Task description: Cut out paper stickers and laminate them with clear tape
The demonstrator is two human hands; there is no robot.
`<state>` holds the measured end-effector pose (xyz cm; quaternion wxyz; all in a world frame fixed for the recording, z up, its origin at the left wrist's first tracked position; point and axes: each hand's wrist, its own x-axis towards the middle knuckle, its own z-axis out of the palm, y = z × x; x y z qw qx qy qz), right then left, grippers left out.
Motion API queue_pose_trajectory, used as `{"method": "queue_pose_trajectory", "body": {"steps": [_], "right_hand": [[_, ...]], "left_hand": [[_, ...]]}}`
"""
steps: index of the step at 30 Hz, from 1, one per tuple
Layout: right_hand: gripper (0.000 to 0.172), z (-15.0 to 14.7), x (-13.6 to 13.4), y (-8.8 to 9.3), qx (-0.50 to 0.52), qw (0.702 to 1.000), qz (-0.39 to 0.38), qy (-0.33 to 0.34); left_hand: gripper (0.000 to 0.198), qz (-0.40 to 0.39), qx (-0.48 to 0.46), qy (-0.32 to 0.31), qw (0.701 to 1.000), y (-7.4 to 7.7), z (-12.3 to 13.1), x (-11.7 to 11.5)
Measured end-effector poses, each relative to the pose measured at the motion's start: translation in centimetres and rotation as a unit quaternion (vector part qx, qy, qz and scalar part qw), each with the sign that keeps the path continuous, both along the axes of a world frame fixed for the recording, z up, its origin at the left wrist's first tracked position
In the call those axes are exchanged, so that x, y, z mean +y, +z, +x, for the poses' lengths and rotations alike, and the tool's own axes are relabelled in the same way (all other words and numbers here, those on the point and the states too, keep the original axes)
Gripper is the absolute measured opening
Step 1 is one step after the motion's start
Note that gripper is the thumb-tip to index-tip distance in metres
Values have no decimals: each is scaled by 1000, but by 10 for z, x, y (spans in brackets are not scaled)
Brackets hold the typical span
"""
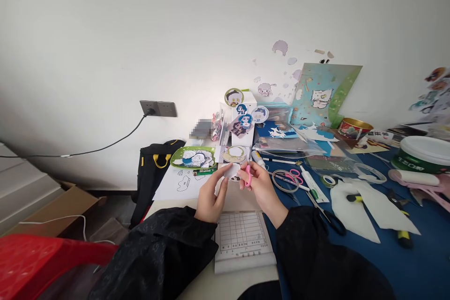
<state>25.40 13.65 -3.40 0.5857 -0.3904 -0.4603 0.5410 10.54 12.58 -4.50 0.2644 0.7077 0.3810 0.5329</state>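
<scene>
My left hand (210,195) pinches a small round white paper cutout (232,170) between thumb and fingers. Just to its right, my right hand (259,186) is closed on small pink-handled scissors (248,175), whose tip meets the cutout's edge. Both hands hover over a cream desk part, above a ruled white pad (243,240). Black sleeves cover both forearms.
A green tray (192,157) with sticker prints lies behind my hands, beside a white box (243,124) with character stickers. On the blue mat (415,262) to the right lie tape rings, pens, black scissors (328,218), white paper scraps, a green tub. A red chair (42,262) stands left.
</scene>
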Motion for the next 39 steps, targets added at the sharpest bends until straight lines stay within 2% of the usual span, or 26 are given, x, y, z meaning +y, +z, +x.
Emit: {"method": "queue_pose_trajectory", "body": {"steps": [3, 7, 12, 17, 20, 27, 31, 34, 37, 39], "right_hand": [[25, 1, 1, -1, 1, 1000, 3, 0], [22, 3, 2, -2, -28, 1000, -4, 4], [23, 3, 0, -2, -76, 996, -20, 41], [24, 3, -3, 5, -77, 996, -16, 42], [26, 5, -4, 7, -72, 996, -20, 46], [24, 3, -6, 5, -82, 994, -27, 69], [24, 2, -5, 4, -104, 991, -26, 76], [28, 13, 0, 5, -127, 990, -22, 52], [36, 35, 7, 9, -165, 986, -25, 0], [36, 51, 11, 11, -228, 972, -7, -46]], "left_hand": [[27, -22, -23, -14, 999, -1, 0, 3], [28, -113, -74, 3, 991, 1, -1, 10], [25, -249, -104, -66, 960, 5, -6, 19], [26, -313, -170, -98, 929, 4, -10, 24], [24, -350, -233, -125, 899, 5, -13, 28], [16, -422, -350, -223, 806, 12, -21, 28], [16, -440, -388, -245, 772, 12, -20, 27], [13, -447, -406, -245, 758, 13, -19, 28], [10, -447, -418, -233, 756, 14, -20, 30], [9, -445, -421, -220, 760, 15, -20, 31]]}}
